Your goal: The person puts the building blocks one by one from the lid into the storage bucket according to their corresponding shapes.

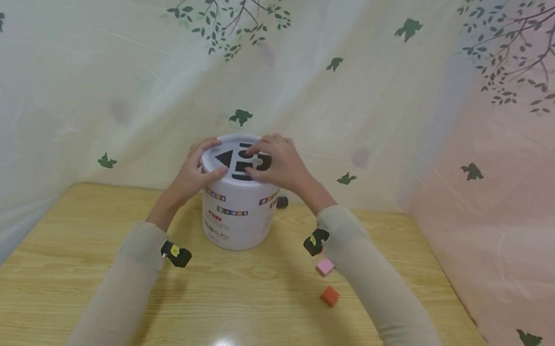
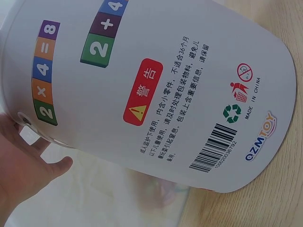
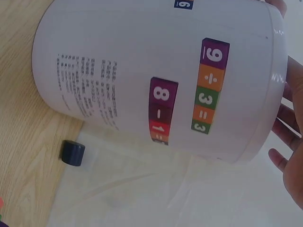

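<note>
A white bucket (image 1: 235,220) stands upright on the wooden table, printed with coloured number sums. Its white lid (image 1: 213,151) has several dark cut-out shapes, including a triangle and a square. My left hand (image 1: 194,169) grips the lid's left edge, its thumb over the top; in the left wrist view the left hand (image 2: 26,170) shows beside the bucket's upper end. Over the lid's right side, my right hand (image 1: 281,161) curves its thumb and fingers by the holes. A small pale patch shows between them; whether it is a held piece I cannot tell.
A dark cylindrical block (image 3: 73,152) lies on the table beside the bucket. Nearer my right forearm are a pink block (image 1: 325,267) and an orange-red block (image 1: 329,296). A leaf-printed curtain (image 1: 320,102) hangs behind the table (image 1: 246,312).
</note>
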The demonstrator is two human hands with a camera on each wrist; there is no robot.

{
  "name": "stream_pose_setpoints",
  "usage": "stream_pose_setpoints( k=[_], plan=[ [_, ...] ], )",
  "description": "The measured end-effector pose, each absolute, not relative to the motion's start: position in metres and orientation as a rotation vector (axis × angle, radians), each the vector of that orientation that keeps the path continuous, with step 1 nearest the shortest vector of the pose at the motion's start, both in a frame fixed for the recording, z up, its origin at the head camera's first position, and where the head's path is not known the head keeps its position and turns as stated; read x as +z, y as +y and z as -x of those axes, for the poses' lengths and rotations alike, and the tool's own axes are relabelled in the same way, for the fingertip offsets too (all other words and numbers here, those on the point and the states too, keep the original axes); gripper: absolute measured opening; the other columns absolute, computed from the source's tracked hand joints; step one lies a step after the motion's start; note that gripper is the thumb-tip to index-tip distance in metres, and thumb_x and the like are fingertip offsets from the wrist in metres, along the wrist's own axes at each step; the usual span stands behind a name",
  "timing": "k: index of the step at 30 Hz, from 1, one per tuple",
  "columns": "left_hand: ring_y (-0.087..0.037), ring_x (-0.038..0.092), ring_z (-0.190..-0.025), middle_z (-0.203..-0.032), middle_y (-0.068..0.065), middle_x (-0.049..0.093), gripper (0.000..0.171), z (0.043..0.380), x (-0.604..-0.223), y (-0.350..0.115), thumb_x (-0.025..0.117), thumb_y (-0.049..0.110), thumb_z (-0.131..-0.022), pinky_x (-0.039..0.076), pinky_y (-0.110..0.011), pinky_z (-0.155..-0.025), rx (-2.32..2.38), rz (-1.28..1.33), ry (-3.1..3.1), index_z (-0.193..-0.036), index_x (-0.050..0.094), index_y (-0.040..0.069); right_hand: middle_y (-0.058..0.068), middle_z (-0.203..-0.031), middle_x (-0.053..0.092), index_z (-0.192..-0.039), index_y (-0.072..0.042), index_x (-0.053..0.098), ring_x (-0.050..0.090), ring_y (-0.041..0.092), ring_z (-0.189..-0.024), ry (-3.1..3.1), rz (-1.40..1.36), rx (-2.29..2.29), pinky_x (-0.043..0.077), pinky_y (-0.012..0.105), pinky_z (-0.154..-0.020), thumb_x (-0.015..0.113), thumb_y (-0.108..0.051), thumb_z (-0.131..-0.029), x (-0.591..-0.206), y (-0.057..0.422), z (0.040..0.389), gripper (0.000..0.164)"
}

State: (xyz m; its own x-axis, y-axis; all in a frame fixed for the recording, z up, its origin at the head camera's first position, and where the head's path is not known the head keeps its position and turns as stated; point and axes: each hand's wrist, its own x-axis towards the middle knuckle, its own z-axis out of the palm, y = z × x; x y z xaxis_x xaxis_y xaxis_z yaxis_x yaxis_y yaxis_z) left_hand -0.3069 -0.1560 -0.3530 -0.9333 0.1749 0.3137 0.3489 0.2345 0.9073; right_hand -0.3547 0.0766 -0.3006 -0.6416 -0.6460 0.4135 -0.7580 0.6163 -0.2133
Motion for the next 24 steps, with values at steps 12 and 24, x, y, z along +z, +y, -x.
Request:
stream_pose_setpoints(
  k=[12, 24],
  plan=[
    [-0.035, 0.022, -0.153, -0.164, -0.012, 0.019, 0.078, 0.331, -0.376, -0.161, 0.068, 0.024, -0.093, 0.018, -0.062, -0.127, -1.766, 0.491, -2.323, -0.160, 0.029, 0.018, 0.008, -0.117, 0.072, -0.114, -0.009, 0.074, 0.056, 0.026, -0.117, -2.463, -1.157, 0.446, 0.039, 0.049, -0.111, 0.078, -0.028, -0.087, -0.296, 0.116, 0.349, 0.034],
    [-0.034, 0.022, -0.153, -0.165, -0.010, 0.019, 0.079, 0.328, -0.375, -0.161, 0.069, 0.023, -0.092, 0.017, -0.062, -0.127, -1.777, 0.483, -2.316, -0.160, 0.029, 0.018, 0.009, -0.109, 0.071, -0.106, -0.009, 0.073, 0.059, 0.029, -0.108, -2.416, -1.303, 0.226, 0.048, 0.052, -0.100, 0.086, -0.029, -0.078, -0.307, 0.173, 0.332, 0.036]
  ],
)
